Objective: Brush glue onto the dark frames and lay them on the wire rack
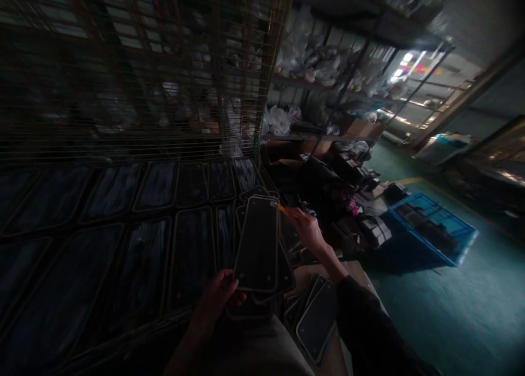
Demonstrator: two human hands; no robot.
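Observation:
A flat dark rectangular panel (258, 244) with rounded corners, a pale rim and small round spots at its corners lies tilted on similar panels. My left hand (219, 296) grips its lower left corner, thumb at the edge and fingers below. In my right hand (305, 228) is a slim orange-yellow stick (286, 209), pinched between the fingers. The stick's tip meets the panel's upper right corner. Whether the stick is a brush, pencil or other tool is too dark to tell.
Rows of similar dark panels (192, 244) fill the left side, before a wire mesh wall (164, 80). More panels (318, 321) lean on cardboard (356, 272) at lower right. Beyond are a blue crate (426, 258), stacked dark boxes (377, 231) and shelves with plastic bags (320, 64).

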